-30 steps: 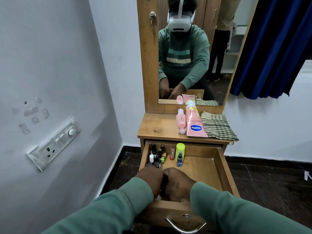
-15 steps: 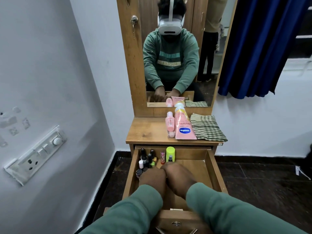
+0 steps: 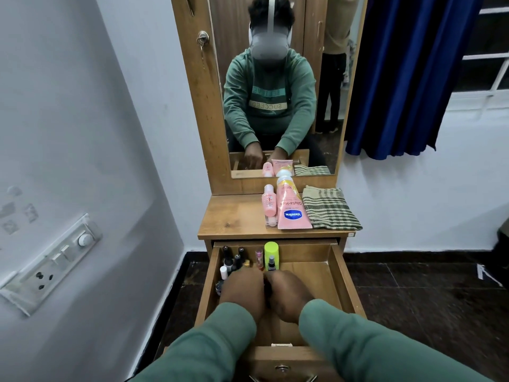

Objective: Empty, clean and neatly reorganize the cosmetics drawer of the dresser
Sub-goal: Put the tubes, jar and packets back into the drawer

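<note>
Judged step: restocking drawer (image 3: 339, 274). Left hand (image 3: 242, 288) and right hand (image 3: 289, 294) meet inside; fingers hidden, grip indeterminable. Next: fill beside bottles (image 3: 233, 260) at 11 o'clock.

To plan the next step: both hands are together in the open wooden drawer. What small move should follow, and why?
Probably stand the dark item, glimpsed between left hand and right hand, beside the small upright bottles; they cluster ahead, back-left.
</note>
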Tool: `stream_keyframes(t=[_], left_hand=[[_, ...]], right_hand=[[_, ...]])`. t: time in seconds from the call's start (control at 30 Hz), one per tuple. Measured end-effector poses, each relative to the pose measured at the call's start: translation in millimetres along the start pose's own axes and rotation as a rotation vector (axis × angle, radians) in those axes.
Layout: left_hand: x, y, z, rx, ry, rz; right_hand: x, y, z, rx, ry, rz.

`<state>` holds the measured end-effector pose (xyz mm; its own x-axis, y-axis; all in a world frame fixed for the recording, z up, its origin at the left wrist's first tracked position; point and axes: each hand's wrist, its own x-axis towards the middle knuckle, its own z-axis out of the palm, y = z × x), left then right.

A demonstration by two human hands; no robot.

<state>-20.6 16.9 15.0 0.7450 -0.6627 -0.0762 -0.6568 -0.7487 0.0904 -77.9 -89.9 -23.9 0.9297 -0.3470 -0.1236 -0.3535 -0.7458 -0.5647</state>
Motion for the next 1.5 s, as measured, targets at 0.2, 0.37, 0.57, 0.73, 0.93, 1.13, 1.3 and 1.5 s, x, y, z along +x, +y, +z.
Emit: stream_keyframes(t=[0.2,0.37,0.57,0.73,0.93,1.13,1.3,1.5], left_hand=[[13.4,-7.1,-21.0,-0.158,0.104,0.014],[33.2,-7.7,-20.4,-0.294,0.134,-0.051],[41.7,-7.9,-8.4,-0.308,0.131,-0.053],[43.2,-11.0,-2.2,-0.290,0.128,-0.034],[44.7,-14.9,-2.5,-0.277,0.141,-0.024],[36.0,-16.7,-10.1,-0.256,0.134,-0.016],[23.5,-12.9,-23.3,-0.252,0.138,0.005],[13.2,-4.5,-43.6,-0.341,0.220,0.030]], right_hand=[[6.7,-0.6,-1.0,0.129,0.023,0.040],[13.4,8.4,1.8,0.233,0.057,0.072],[18.0,13.9,9.6,0.233,0.061,0.088],[18.8,18.4,12.7,0.217,0.057,0.062],[18.9,20.0,13.2,0.256,0.069,0.086],[10.8,17.4,4.8,0.356,0.041,0.126],[2.3,10.2,-8.6,0.443,0.034,0.127],[-12.8,-5.1,-27.4,0.507,0.137,0.063]])
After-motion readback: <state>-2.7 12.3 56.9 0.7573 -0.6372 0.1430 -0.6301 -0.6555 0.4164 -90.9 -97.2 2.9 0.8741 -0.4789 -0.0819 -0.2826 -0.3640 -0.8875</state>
